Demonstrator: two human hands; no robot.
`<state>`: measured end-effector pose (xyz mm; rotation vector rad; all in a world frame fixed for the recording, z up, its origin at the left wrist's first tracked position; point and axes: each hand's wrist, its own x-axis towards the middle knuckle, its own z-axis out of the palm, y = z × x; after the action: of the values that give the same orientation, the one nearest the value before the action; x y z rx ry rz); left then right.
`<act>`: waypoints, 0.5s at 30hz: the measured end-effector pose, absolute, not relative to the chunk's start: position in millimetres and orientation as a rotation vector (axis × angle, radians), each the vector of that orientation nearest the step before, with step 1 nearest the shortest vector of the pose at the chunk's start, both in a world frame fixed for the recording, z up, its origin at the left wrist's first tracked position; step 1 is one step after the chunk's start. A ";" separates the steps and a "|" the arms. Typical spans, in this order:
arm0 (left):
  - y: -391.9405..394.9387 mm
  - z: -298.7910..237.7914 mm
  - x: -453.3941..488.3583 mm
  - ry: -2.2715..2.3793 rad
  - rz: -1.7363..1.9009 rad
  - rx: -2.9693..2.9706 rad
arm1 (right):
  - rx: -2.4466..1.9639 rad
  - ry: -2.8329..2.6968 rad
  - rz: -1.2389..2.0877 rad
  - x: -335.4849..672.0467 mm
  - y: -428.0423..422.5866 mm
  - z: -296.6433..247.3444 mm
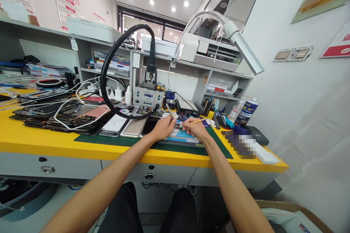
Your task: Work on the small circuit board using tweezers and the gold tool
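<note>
Tweezers [170, 111] of grey metal are in the left hand [163, 128]. The fingers are closed around them, and the upper end sticks out above the hand. The left hand is over the far left corner of the blue work pad [180, 137]. The right hand [195, 129] is over the far right part of the same pad. Its fingers pinch a thin yellow stick [199, 120], which lies almost flat and points to the right, away from the pad. Between the two hands, at the far edge of the pad, there is a small part [179, 125]. Both hands meet at it, but it is too small to say what it is or whether the tools touch it.

The pad lies on a green mat [87, 139], and the mat lies on a yellow bench [41, 142]. Left of the pad there are many phones [68, 116] in flat rows and piles. Behind the pad stands a grey hot-air station [147, 97], and its black hose [107, 62] makes a big loop up and to the left. Right of the pad and a little behind stands a dark blue spray can [247, 111]. High above the pad on the right hangs a white desk lamp [246, 49].
</note>
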<state>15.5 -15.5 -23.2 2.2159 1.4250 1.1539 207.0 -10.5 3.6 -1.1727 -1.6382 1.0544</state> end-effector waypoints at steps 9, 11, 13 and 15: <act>-16.0 -24.1 15.0 1.410 1.174 2.230 | -1.162 -1.625 1.047 208.7 -6.2 -0.8; -16.2 -24.2 14.9 1.402 1.179 2.236 | -1.162 -1.626 1.044 209.2 -5.8 -1.4; -16.6 -24.0 14.9 1.396 1.184 2.239 | -1.163 -1.627 1.042 209.4 -6.0 -1.4; -17.2 -23.6 14.8 1.394 1.184 2.238 | -1.163 -1.629 1.042 209.5 -6.6 -1.0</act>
<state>14.8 -17.2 -23.6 2.2381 1.3940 1.1836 209.5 -6.6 -1.0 -1.1631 -1.6293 1.0416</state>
